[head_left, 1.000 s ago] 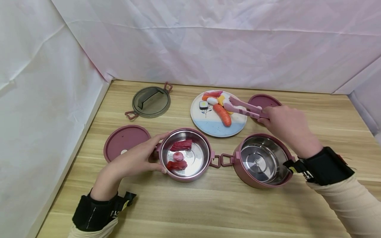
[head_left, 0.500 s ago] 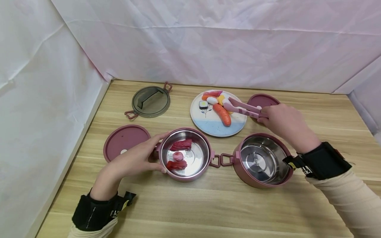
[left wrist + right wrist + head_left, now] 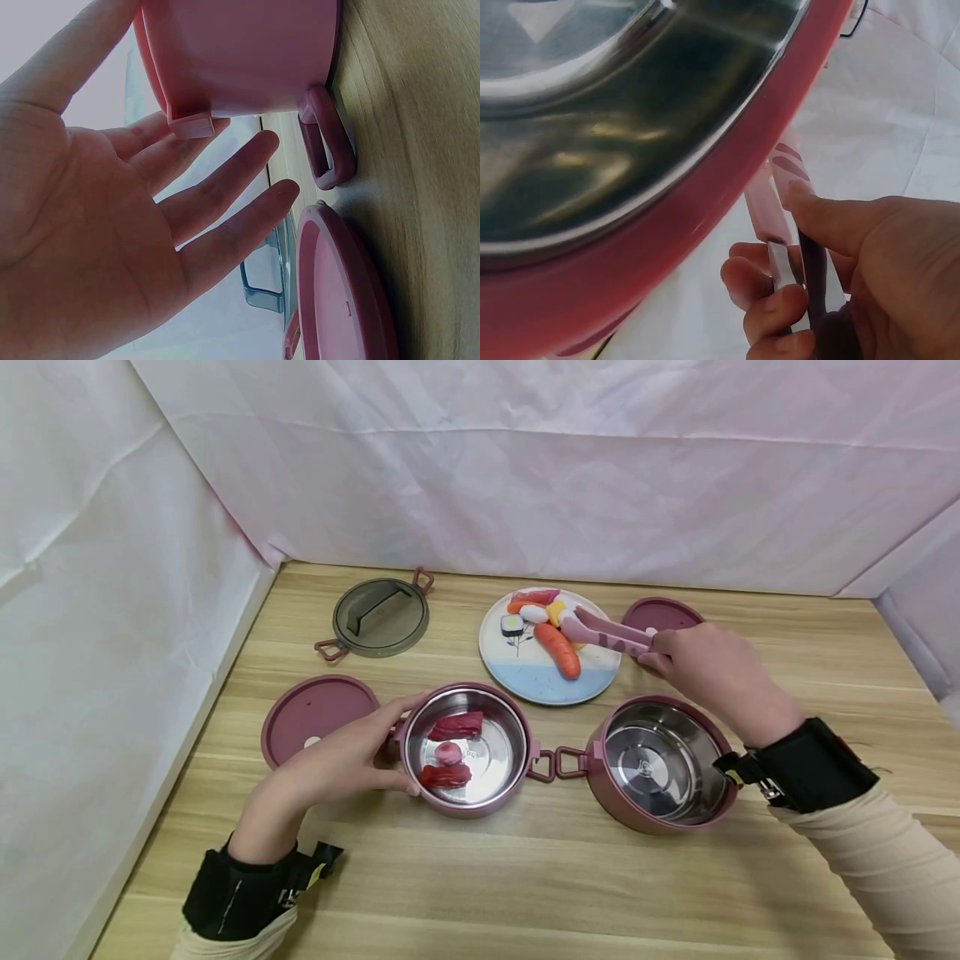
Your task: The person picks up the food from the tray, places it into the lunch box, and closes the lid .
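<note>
My left hand (image 3: 348, 756) is at the left side of a small pink pot (image 3: 467, 810), thumb and index finger spread along its rim. In the left wrist view the fingers (image 3: 225, 180) look mostly straight. Inside that pot lie two red meat pieces (image 3: 459, 725) and a small round pink piece (image 3: 448, 753). My right hand (image 3: 712, 672) grips pink tongs (image 3: 611, 635). Their tips are over the plate (image 3: 543, 685), at a yellow food piece (image 3: 556, 612); whether they pinch it I cannot tell. A sausage (image 3: 557, 650) and a sushi roll (image 3: 512, 625) lie nearby.
A larger pink pot (image 3: 660, 768) with a steel inside stands below my right wrist, its handle close to the small pot's. A dark lid with handles (image 3: 381, 618) lies at the back left. Pink round lids (image 3: 311, 718) lie at left and behind the tongs.
My right hand has shifted slightly left, and the arms of the tongs are closer together. The sausage has moved a little to the left. My left hand stays put.
</note>
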A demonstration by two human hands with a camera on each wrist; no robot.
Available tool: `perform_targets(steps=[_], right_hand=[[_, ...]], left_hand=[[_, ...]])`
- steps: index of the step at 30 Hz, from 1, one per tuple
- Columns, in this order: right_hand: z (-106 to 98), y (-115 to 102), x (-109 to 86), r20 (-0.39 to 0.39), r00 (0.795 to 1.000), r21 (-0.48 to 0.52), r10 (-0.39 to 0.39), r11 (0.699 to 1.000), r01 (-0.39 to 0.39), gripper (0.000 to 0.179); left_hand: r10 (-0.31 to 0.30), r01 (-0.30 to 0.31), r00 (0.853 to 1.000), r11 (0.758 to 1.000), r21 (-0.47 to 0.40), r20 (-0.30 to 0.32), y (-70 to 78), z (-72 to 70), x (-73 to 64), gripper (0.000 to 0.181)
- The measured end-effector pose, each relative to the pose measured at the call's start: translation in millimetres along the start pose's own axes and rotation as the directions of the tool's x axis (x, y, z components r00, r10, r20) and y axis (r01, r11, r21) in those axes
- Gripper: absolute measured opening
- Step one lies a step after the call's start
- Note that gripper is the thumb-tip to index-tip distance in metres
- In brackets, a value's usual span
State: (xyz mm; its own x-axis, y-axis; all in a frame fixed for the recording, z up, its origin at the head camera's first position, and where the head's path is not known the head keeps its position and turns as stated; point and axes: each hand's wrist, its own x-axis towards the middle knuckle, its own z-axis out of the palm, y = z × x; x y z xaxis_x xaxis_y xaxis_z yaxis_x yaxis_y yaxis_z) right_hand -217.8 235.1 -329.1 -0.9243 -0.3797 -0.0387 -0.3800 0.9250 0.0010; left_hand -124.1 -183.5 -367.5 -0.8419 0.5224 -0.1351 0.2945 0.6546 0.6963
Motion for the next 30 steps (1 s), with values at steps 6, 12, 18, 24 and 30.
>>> perform_targets(steps=[6,12,18,24,30], right_hand=[[1,-3,2.0,0.016,1.0,0.003,0.003,1.0,-0.003,0.026],[4,-3,1.1,-0.028,1.0,-0.008,0.009,1.0,-0.009,0.027],[8,-3,-3.0,-0.128,0.992,0.005,0.004,1.0,-0.004,0.028],[7,-3,-7.7,-0.233,0.972,0.014,0.018,1.0,-0.015,0.028],[-2,-3,-12.6,-0.309,0.951,0.013,0.019,1.0,-0.015,0.026]], left_hand=[[-0.003,0.003,1.0,1.0,-0.003,0.002,-0.2,-0.2,0.0,0.098],[-0.003,0.003,1.0,1.0,-0.004,0.006,-0.5,0.3,1.0,0.098],[-0.011,0.012,1.0,1.0,-0.013,0.01,-0.1,0.8,1.1,0.099],[-0.01,0.01,1.0,1.0,-0.011,0.01,0.2,0.4,1.2,0.099],[-0.01,0.01,1.0,1.0,-0.008,0.012,0.1,0.1,1.1,0.099]])
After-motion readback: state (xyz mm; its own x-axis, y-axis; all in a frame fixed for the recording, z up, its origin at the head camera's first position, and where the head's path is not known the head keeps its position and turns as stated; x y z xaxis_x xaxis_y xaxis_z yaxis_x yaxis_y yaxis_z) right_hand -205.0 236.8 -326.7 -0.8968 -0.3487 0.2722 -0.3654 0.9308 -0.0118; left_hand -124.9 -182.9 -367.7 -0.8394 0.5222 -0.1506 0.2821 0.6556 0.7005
